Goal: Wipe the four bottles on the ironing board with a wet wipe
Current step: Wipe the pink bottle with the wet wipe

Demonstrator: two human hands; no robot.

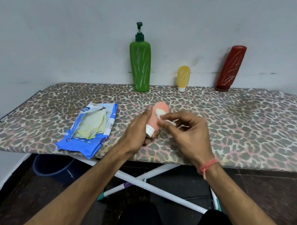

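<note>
My left hand (137, 131) grips a small pink bottle (159, 109) with a white cap (150, 130), cap toward me, above the middle of the ironing board (239, 129). My right hand (185, 130) pinches a white wet wipe (159, 113) and presses it against the pink bottle's side. Against the back wall stand a tall green pump bottle (140, 66), a small yellow bottle (183, 77) on its white cap, and a dark red bottle (230, 69) leaning against the wall. All three bear white scribble marks.
An open blue wet-wipe pack (90, 126) lies on the board's left part, near the front edge. The board has a leopard-print cover and white crossed legs (149, 184). A dark blue bucket (52, 167) stands on the floor under the left end.
</note>
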